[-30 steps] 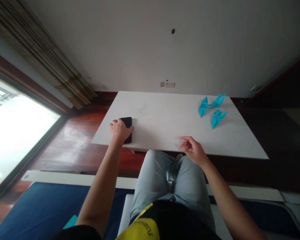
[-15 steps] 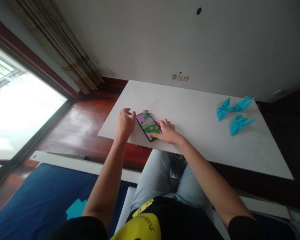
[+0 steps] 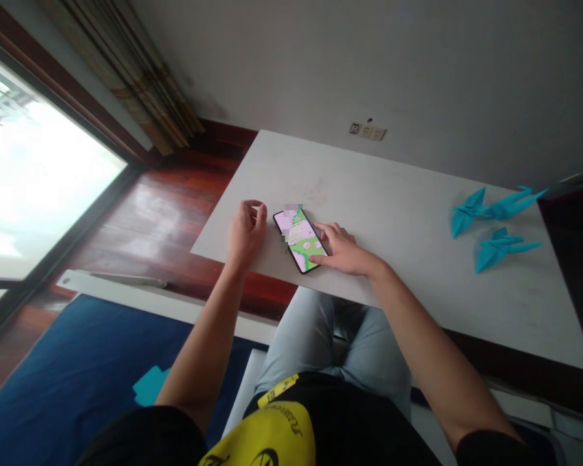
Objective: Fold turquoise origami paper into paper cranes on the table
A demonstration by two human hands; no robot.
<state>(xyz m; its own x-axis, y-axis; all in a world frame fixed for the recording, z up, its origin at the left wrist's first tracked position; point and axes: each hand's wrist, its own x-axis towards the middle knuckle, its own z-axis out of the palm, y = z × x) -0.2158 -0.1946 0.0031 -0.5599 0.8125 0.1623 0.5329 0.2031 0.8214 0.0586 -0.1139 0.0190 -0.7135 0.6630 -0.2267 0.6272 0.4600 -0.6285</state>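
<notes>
A lit smartphone (image 3: 304, 234) in a dark frame lies on the white table (image 3: 393, 207), its screen pink and green with some blurred patches. My right hand (image 3: 342, 249) is at the phone's lower right, thumb over the lower screen and the other fingers spread beside the right edge. To the phone's left, apart from it, my left hand (image 3: 247, 226) hovers with loosely curled fingers. Its index finger bends over to the thumb tip, and nothing shows between them. Several blue folded paper cranes (image 3: 502, 249) stand at the table's right end.
Behind the table is a grey wall with sockets (image 3: 366, 131). A curtain (image 3: 155, 97) and bright glass door (image 3: 43, 175) are on the left. Blue paper (image 3: 150, 386) lies on a dark blue surface (image 3: 87, 349) at lower left. My legs (image 3: 296, 343) are under the table's front edge.
The phone's screen has brightened and shows a different picture. My left index finger has curled in toward the thumb. The view has shifted, so the phone and cranes appear farther right.
</notes>
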